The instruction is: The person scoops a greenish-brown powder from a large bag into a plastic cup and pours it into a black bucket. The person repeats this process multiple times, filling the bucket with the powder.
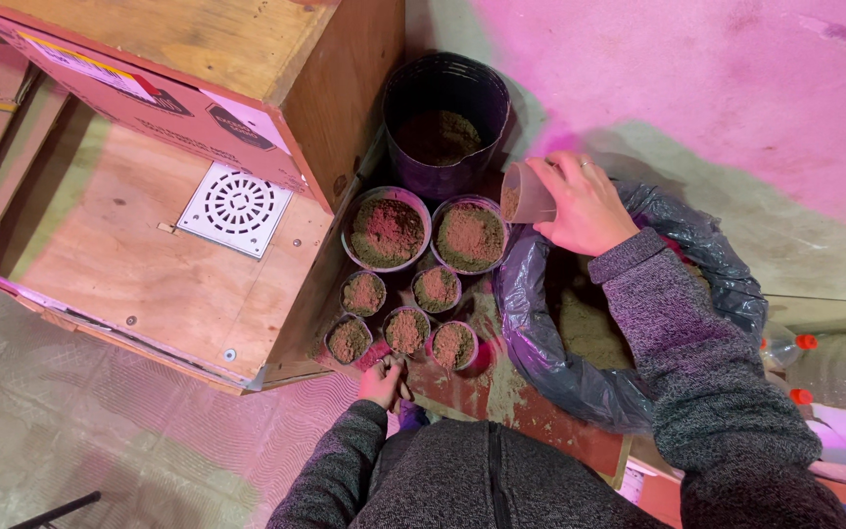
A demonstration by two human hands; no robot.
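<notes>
My right hand point(585, 206) grips a small clear plastic cup point(524, 194) tilted on its side, with soil in it, beside a larger soil-filled pot point(469, 235). A second larger pot point(387, 230) stands to its left. Below them sit several small pots of soil, such as one point(363, 293) and another point(452, 345). My left hand point(385, 381) rests with fingers curled just below the small pots, near one small pot point(406, 330); whether it holds anything is unclear. A black bucket point(446, 122) with soil stands behind.
A dark plastic bag point(540, 343) rolled open holds sandy soil on the right. A wooden box point(149, 245) with a white round-grilled vent point(235, 208) fills the left. Cardboard lies far left. Clear bottles with red caps point(793, 345) lie at the right edge.
</notes>
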